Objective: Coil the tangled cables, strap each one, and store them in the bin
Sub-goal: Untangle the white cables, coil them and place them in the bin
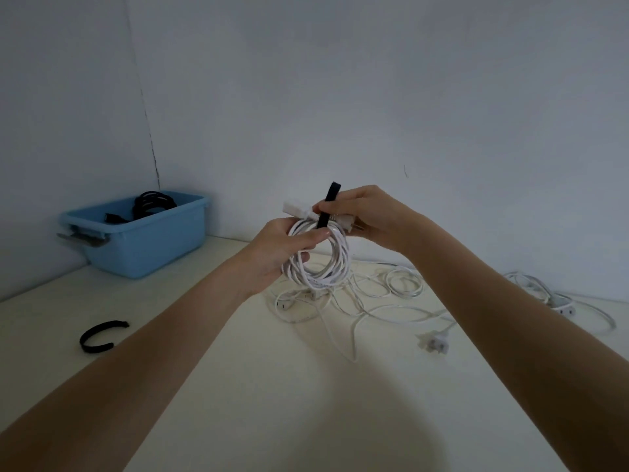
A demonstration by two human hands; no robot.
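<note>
The person is holding a coiled white cable up above the worktop. The left hand is gripping the coil's side, thumb curled across it. The right hand is pinching a black strap against the coil's top, its free end sticking upward. More tangled white cables are lying on the worktop beneath. The blue bin, holding a black cable, is sitting at the far left, and a spare strap is lying nearer, well apart from it.
</note>
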